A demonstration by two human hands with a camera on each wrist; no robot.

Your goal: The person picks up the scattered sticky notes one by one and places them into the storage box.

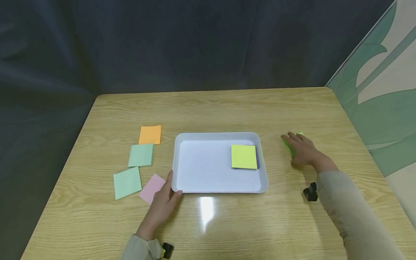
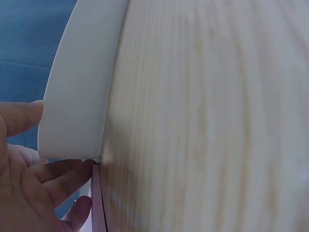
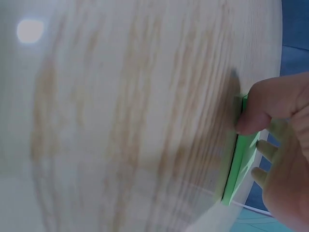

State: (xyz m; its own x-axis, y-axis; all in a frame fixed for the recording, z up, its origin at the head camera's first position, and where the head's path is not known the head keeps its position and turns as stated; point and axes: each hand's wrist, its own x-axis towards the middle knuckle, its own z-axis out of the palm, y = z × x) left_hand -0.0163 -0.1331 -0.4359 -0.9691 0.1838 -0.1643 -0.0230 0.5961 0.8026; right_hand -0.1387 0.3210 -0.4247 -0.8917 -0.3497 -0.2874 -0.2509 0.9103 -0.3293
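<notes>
A shallow white tray (image 1: 208, 180) lies mid-table. My left hand (image 1: 164, 202) holds its near left corner, thumb at the front wall and index finger along the left side; the left wrist view shows this hand (image 2: 43, 179) against the tray wall (image 2: 79, 87). Inside the tray at the right, a yellow sticky note pad (image 1: 243, 157) lies on a purple one (image 1: 258, 161). Out to the right, my right hand (image 1: 302, 150) grips a green sticky note pad (image 1: 287, 146) on the table, mostly covered in the head view. Thumb and fingers of this hand (image 3: 280, 130) meet the green pad (image 3: 235, 169).
Left of the tray lie an orange pad (image 1: 150, 134), two mint green pads (image 1: 141, 155) and a pink pad (image 1: 152, 188), which is close to my left hand. A dark curtain (image 1: 195, 43) hangs behind the wooden table (image 1: 227, 108). Patterned fabric (image 1: 390, 108) is at the right.
</notes>
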